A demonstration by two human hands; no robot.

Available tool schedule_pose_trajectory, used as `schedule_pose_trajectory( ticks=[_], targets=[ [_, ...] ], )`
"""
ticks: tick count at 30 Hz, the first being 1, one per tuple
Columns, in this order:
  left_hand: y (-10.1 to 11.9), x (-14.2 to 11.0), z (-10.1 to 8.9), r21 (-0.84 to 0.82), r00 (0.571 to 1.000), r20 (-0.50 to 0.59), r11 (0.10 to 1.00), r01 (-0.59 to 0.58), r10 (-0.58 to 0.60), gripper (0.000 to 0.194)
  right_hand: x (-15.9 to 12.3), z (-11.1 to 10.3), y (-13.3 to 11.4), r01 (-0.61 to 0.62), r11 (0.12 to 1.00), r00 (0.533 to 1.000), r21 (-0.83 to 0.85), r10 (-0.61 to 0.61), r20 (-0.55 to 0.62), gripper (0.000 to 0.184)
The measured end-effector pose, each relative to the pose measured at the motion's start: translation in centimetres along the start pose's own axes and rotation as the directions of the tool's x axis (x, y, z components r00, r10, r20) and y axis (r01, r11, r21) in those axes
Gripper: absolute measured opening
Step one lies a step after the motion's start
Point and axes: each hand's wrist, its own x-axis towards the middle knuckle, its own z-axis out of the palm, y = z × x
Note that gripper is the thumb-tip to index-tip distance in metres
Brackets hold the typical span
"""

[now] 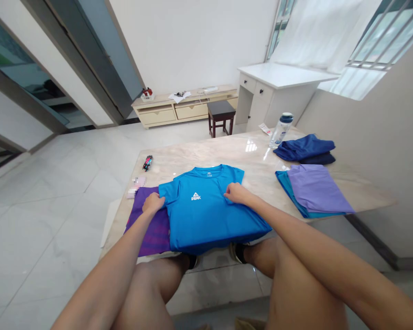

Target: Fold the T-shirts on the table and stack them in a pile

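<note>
Both hands on a blue shirt

In the head view, the blue shirt (199, 217) lies front up on the desk (227, 151), collar toward the far side, lower part at the near edge. The left hand (153, 201) is at the sleeve on its own side, fingers closed, pinching the cloth by its edge. The right hand (237, 193) is at the opposite side of the shirt, just below that sleeve, fingers curled shut on a fold of cloth.

A purple cloth (153, 236) lies to the left, partly under the shirt. A bundle of pens (147, 163) sits near the far left corner. On the right, a lavender cloth (318, 188) lies over a teal cloth (291, 190); beyond them are dark blue clothes (306, 147), with a water bottle (281, 132) upright just beside. A stool (221, 109) stands on the floor past the desk.
</note>
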Motion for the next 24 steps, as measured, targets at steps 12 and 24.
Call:
schedule_pose_trajectory(
  ticks=[12,24],
  targets=[
    [1.5,-0.7,-0.7,-0.624,0.946,0.197,0.712,0.322,-0.256,0.027,0.2,-0.6,2.6,-0.062,0.998,0.997,-0.013,0.062,-0.036,0.027],
    [4.7,0.8,2.1,-0.715,0.959,0.120,0.647,0.263,-0.258,0.020,-0.5,-1.2,2.4,-0.031,0.999,0.998,0.016,0.032,-0.063,0.031]
  ],
)
